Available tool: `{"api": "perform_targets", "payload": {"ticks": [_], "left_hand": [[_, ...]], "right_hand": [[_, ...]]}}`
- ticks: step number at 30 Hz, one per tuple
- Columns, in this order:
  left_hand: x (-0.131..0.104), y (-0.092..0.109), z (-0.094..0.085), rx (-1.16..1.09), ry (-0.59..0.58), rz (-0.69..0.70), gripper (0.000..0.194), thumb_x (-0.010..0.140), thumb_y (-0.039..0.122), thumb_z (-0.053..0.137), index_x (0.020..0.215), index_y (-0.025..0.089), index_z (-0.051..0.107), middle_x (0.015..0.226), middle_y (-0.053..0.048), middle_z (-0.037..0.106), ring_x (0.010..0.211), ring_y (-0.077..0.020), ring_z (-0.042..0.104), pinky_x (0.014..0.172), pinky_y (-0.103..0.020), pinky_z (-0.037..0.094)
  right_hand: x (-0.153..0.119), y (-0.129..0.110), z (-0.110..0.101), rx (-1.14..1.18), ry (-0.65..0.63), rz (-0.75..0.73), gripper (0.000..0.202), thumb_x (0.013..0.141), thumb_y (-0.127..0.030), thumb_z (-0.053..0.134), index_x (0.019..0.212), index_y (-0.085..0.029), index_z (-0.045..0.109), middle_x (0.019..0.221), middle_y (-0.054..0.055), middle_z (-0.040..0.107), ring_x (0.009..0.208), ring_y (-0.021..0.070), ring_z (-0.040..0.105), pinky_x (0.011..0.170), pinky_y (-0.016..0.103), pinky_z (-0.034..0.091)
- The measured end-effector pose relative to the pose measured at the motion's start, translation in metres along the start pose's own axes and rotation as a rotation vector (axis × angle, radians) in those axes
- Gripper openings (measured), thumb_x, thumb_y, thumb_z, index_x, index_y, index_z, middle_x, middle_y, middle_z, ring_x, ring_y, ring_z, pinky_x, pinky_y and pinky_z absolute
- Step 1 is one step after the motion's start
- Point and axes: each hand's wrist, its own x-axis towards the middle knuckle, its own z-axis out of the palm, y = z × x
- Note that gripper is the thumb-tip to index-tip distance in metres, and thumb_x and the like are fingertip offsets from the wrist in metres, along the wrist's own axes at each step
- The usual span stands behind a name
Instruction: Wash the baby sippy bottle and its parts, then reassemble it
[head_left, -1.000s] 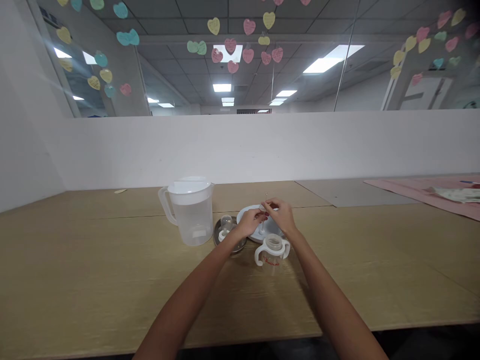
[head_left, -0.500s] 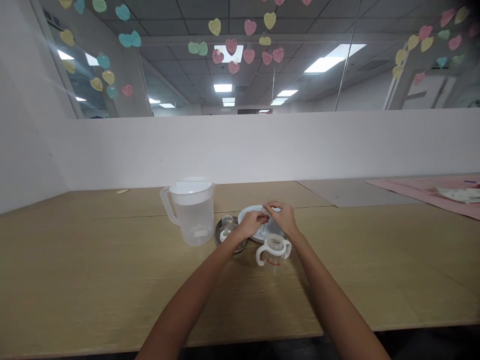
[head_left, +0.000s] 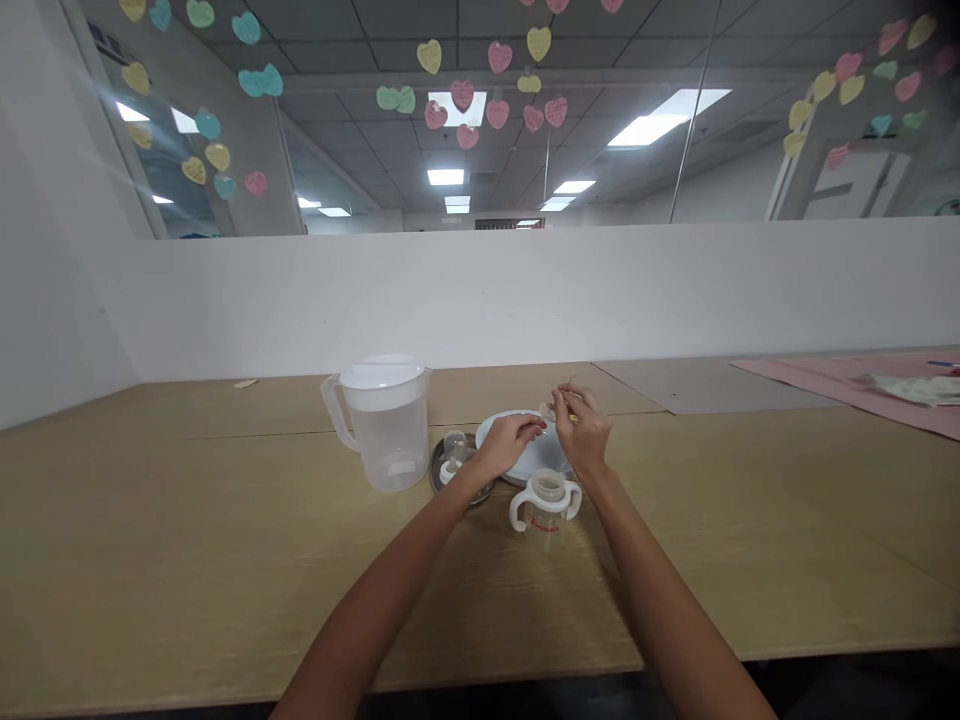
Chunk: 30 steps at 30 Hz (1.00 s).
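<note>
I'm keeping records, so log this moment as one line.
left hand: over white plate, grip unclear | right hand: holding small clear part | handled bottle: upright, lidless | jug: lidded

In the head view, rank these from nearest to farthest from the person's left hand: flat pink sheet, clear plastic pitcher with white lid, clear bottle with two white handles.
1. Clear bottle: just in front of the left hand, slightly right.
2. Plastic pitcher: to the hand's left, past the dish.
3. Pink sheet: far right.
</note>
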Motion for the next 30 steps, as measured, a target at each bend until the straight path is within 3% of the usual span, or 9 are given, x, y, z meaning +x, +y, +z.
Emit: {"api": "perform_targets", "payload": {"ticks": [6,17,20,25,30], "left_hand": [[0.001,0.005,0.001,0.058,-0.028,0.023,0.027,0.088,0.028,0.043,0.093,0.015,0.066,0.087,-0.006,0.069,0.075,-0.0143,0.061,0.072,-0.024,0.046],[0.001,0.010,0.000,0.118,-0.086,0.021,0.028,0.089,0.027,0.042,0.095,0.015,0.066,0.086,-0.004,0.069,0.074,-0.0131,0.060,0.071,-0.022,0.045],[0.002,0.013,0.000,0.152,-0.089,0.042,0.029,0.090,0.028,0.042,0.095,0.016,0.067,0.089,-0.005,0.070,0.080,-0.0146,0.061,0.076,-0.023,0.044],[0.002,0.015,-0.001,0.202,-0.108,0.049,0.030,0.090,0.029,0.041,0.099,0.017,0.067,0.096,-0.005,0.070,0.085,-0.0152,0.062,0.080,-0.024,0.043],[0.003,0.020,-0.004,0.216,-0.135,0.050,0.031,0.091,0.029,0.040,0.100,0.017,0.067,0.093,-0.005,0.071,0.082,-0.0151,0.062,0.076,-0.023,0.043]], "right_hand": [[0.000,0.003,-0.001,0.102,0.167,0.133,0.035,0.087,-0.042,0.043,0.083,-0.015,0.065,0.092,0.011,0.060,0.062,0.0133,0.058,0.057,0.028,0.054],[0.002,0.012,0.000,0.039,0.265,0.234,0.034,0.088,-0.045,0.039,0.080,-0.015,0.053,0.085,0.007,0.052,0.057,0.0100,0.051,0.046,0.023,0.044],[0.002,0.012,0.000,0.028,0.272,0.307,0.034,0.088,-0.047,0.037,0.080,-0.016,0.049,0.086,0.007,0.050,0.055,0.0101,0.048,0.048,0.025,0.042],[0.004,0.018,0.000,-0.064,0.365,0.365,0.029,0.087,-0.046,0.037,0.076,-0.020,0.041,0.074,0.006,0.051,0.071,0.0184,0.053,0.064,0.032,0.042],[0.007,0.026,0.001,0.038,0.393,0.506,0.027,0.088,-0.047,0.036,0.077,-0.022,0.036,0.063,-0.001,0.051,0.055,0.0155,0.056,0.058,0.029,0.042]]}}
